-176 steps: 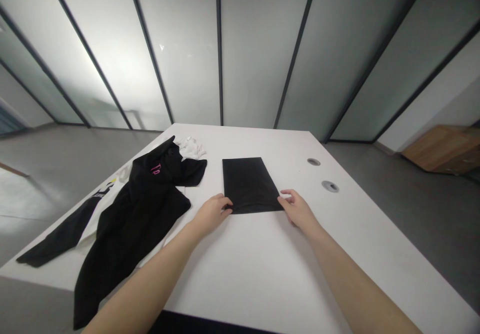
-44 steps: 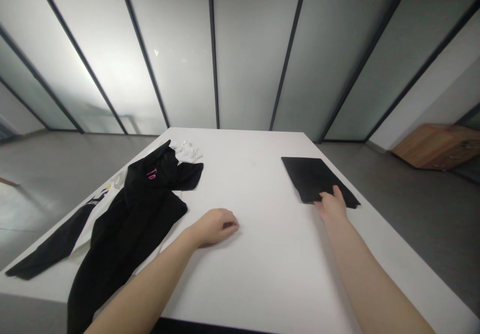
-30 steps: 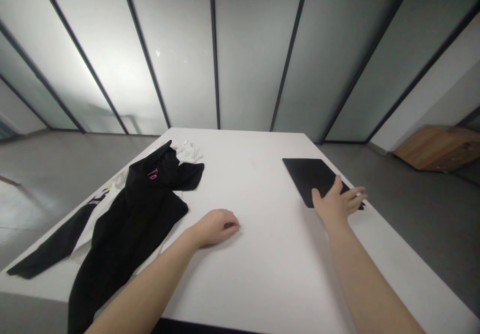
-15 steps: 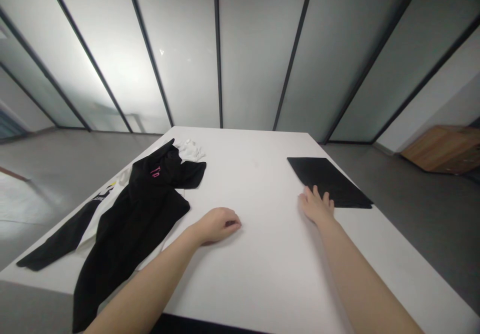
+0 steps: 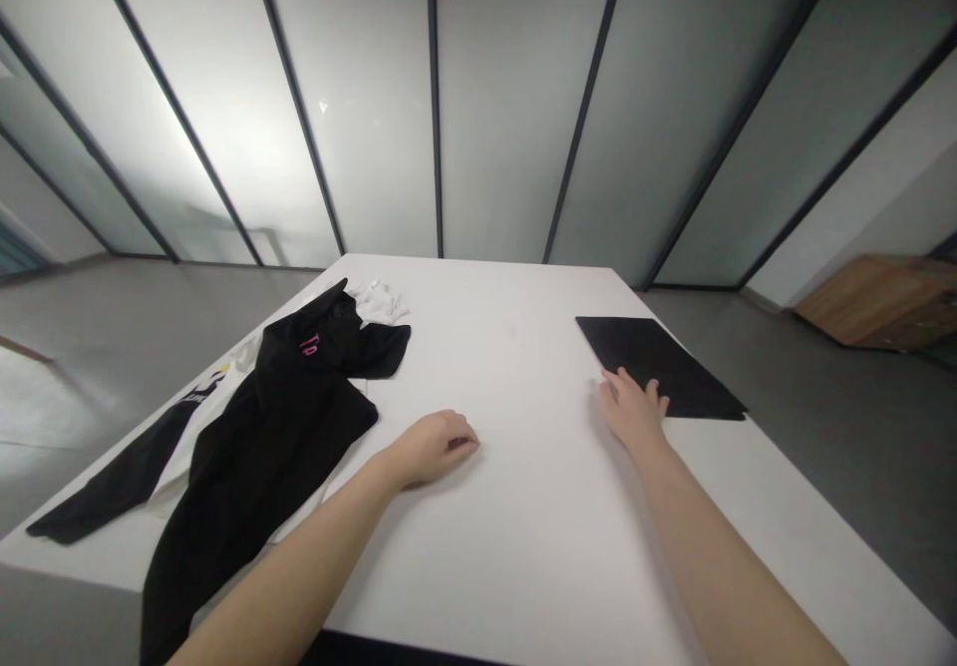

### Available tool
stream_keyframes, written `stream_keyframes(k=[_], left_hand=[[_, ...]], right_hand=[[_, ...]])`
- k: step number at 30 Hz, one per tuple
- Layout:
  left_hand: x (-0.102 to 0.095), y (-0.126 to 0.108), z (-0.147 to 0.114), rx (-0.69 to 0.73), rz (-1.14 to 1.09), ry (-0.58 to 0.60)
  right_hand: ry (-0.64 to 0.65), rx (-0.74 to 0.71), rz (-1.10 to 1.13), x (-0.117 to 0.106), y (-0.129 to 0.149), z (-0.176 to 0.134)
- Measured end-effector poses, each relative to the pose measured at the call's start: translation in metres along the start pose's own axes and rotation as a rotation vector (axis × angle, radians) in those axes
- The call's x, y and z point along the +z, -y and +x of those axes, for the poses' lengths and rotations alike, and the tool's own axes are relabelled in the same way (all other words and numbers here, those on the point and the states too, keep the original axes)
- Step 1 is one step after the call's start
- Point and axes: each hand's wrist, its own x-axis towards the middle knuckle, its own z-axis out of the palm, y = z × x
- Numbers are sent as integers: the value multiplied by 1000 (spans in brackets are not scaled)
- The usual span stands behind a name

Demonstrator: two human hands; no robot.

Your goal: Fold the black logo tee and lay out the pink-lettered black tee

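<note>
My left hand (image 5: 438, 445) rests on the white table (image 5: 508, 526) with its fingers curled loosely in, and nothing shows in it. To its left lies a black long-sleeved garment (image 5: 276, 437) with pink letters, one sleeve hanging past the near edge. My right hand (image 5: 634, 409) has its fingers spread at the near left edge of a flat black rectangle (image 5: 658, 362), which looks like folded cloth. Its fingertips overlap that edge; whether they press on it I cannot tell.
Under the black garment at the left is a white garment with dark sleeves (image 5: 112, 492). Behind it sits a crumpled white cloth (image 5: 380, 302). A frosted glass wall (image 5: 493, 108) stands past the table's far edge, and a wooden cabinet (image 5: 874, 297) is on the floor at right.
My right hand's fingers have drawn slightly closer together at the edge of the black rectangle. My left hand and the garments stay almost as they were.
</note>
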Motion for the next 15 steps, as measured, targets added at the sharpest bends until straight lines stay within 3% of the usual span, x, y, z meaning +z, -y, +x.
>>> stream_keyframes(k=[3, 9, 12, 15], left_hand=[[0, 4, 0, 4, 34, -44], [2, 23, -2, -103, 52, -261], [1, 34, -1, -257, 149, -454], [-8, 45, 0, -510, 246, -657]], right_hand=[[4, -129, 25, 1, 8, -3], [198, -292, -91, 9, 13, -14], [214, -311, -131, 10, 11, -14], [199, -316, -133, 11, 10, -13]])
